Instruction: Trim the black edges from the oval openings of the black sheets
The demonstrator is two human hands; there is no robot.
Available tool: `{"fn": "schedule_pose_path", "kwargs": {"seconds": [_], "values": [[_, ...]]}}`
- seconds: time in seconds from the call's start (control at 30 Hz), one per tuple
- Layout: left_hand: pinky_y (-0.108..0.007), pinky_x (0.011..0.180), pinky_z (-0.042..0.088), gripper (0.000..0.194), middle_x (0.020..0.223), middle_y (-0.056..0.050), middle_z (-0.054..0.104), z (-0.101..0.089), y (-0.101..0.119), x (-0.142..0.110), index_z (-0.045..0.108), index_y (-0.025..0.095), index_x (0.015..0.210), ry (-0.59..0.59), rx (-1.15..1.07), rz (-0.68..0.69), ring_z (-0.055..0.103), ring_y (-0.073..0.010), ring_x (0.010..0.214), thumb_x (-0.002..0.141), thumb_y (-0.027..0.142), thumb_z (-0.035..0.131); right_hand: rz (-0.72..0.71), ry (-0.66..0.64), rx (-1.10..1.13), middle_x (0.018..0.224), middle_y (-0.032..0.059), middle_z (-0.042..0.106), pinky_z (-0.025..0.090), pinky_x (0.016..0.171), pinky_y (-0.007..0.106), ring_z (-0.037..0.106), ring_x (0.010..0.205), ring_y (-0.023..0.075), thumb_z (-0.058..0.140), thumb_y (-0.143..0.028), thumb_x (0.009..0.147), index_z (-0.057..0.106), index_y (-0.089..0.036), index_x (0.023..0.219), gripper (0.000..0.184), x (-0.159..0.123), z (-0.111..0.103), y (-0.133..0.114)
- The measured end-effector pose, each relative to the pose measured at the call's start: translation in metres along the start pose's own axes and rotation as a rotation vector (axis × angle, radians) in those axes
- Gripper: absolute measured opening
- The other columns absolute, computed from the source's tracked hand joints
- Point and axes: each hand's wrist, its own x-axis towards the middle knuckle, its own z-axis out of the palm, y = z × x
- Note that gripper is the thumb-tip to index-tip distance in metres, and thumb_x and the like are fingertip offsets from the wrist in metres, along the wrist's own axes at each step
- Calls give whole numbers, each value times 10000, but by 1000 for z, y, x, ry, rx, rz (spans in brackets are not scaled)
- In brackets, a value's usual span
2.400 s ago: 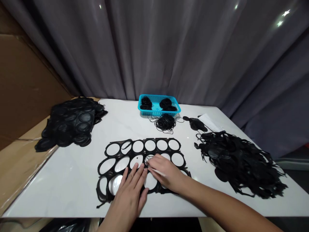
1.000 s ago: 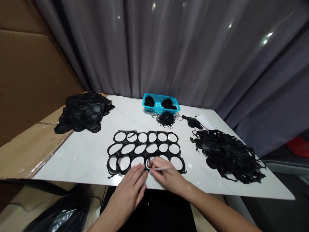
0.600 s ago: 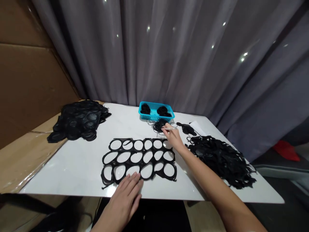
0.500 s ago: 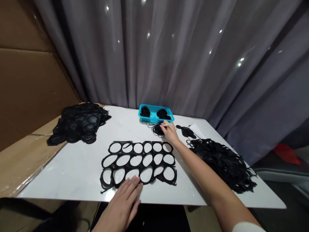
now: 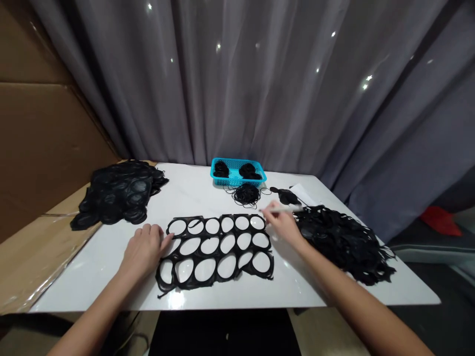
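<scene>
A flat black sheet (image 5: 218, 244) with rows of oval cut-outs lies on the white table (image 5: 74, 289). My left hand (image 5: 144, 249) rests at the sheet's left end, its fingers curled and the thumb reaching onto the black edge. My right hand (image 5: 282, 227) is above the sheet's upper right corner, pinching a thin white stick (image 5: 282, 209) between thumb and fingers. The stick's tip points left, and the hand is close to a small black cut piece (image 5: 285, 197).
A tangle of thin black loops (image 5: 246, 195) lies in front of a turquoise plastic basket (image 5: 237, 161) holding black bundles. Black cut-sheet piles lie left (image 5: 118, 193) and right (image 5: 341, 242). A white paper (image 5: 304, 194) lies behind the right pile. Cardboard (image 5: 44, 148) stands left, a grey curtain (image 5: 237, 89) behind.
My right hand has come back from the tangle of loops, moving right and toward me with the stick. My left hand has moved from the sheet's lower edge to its left end.
</scene>
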Motion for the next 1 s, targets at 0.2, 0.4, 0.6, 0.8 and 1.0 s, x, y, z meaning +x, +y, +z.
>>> {"fn": "schedule_pose_path", "kwargs": {"seconds": [0.2,0.4,0.6,0.8,1.0], "values": [[-400,716,470,299,911,-140,613,2,25,1,571,166,893,-39,15,49,587,-308,856,980,316,327,-449,-156,-455,756,33,612,393,673,326,539,684,194,425,-247,1042,540,-224,844,231,-110,20,17],[-349,636,441,315,969,-127,625,-21,18,8,544,168,1003,22,32,12,614,-302,922,1021,324,271,-738,-185,-718,636,13,574,330,614,317,502,590,181,378,-195,1062,546,-195,839,279,-88,32,22],[-304,716,511,366,934,-45,639,-20,16,-43,624,237,957,48,-279,358,633,-215,821,1019,506,383,-576,-287,-513,694,19,647,359,591,268,567,588,162,371,-284,1067,533,-202,942,221,-88,13,37],[-291,847,553,256,1171,-43,677,4,-6,-76,661,310,1174,67,-366,554,673,-226,1005,945,400,592,-180,-309,-209,703,-4,665,437,665,274,607,637,162,417,-341,1048,512,-228,952,176,-100,-24,40],[-349,734,558,307,1059,6,697,-22,-31,-56,687,307,1071,58,-283,609,649,-211,877,907,224,442,-19,-114,56,811,26,661,477,747,303,649,768,173,521,-366,997,591,-210,834,236,-101,-37,26]]}}
